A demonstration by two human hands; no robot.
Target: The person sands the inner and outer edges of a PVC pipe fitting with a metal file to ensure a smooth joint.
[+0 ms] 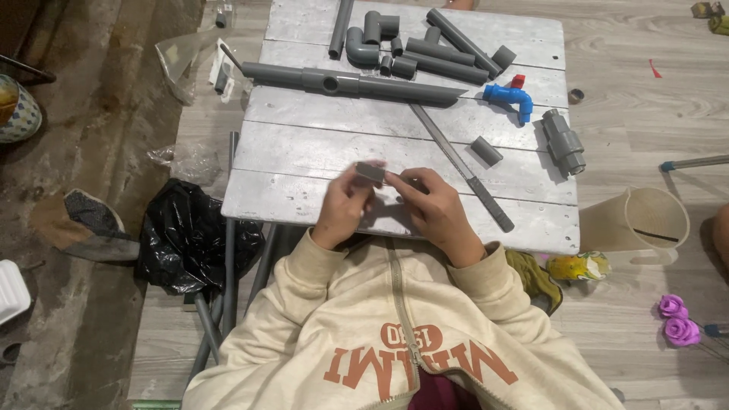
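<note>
Both hands meet over the near edge of a white plank table (304, 152). My left hand (343, 206) pinches a short grey pipe piece (370, 172) from the left. My right hand (434, 211) grips the same piece from the right, with a second grey part partly hidden under its fingers. A long grey pipe with a tee fitting (345, 82) lies across the table's far half. A long metal file (461, 165) lies diagonally just right of my right hand.
Grey elbows and pipe lengths (414, 49) crowd the far edge. A blue elbow (510, 97), a grey coupling (563, 141) and a short sleeve (486, 151) lie at the right. On the floor: black bag (190, 235), beige jug (642, 220), purple flowers (678, 320).
</note>
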